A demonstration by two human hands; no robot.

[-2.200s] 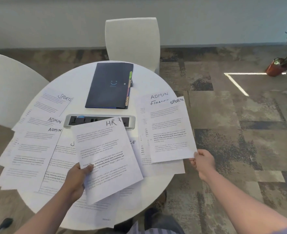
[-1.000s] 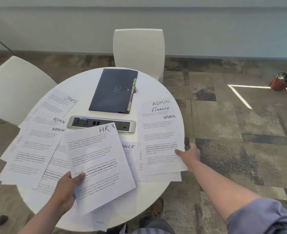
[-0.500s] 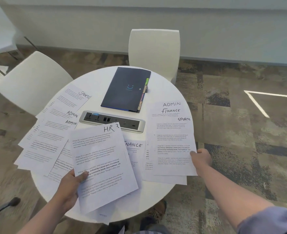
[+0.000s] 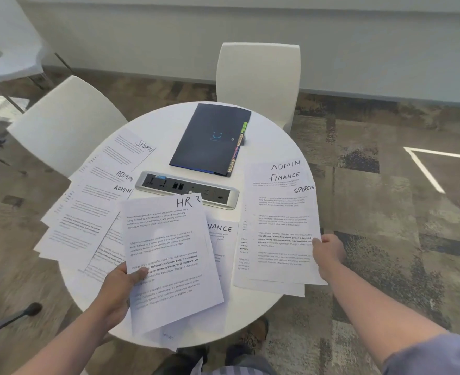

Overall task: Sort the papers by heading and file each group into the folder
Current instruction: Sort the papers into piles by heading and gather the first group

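Round white table (image 4: 166, 119) at centre, with a silver socket strip (image 4: 187, 189) set into its top. White chair (image 4: 258, 74) pushed in at the far side, another white chair (image 4: 61, 123) at the far left. Corner of a second white table (image 4: 9, 44) at the upper left. Pale plain wall (image 4: 250, 20) behind, dark skirting along its foot. Patchy brown and grey carpet (image 4: 386, 226), crossed at the right by thin bright lines of light (image 4: 423, 169).
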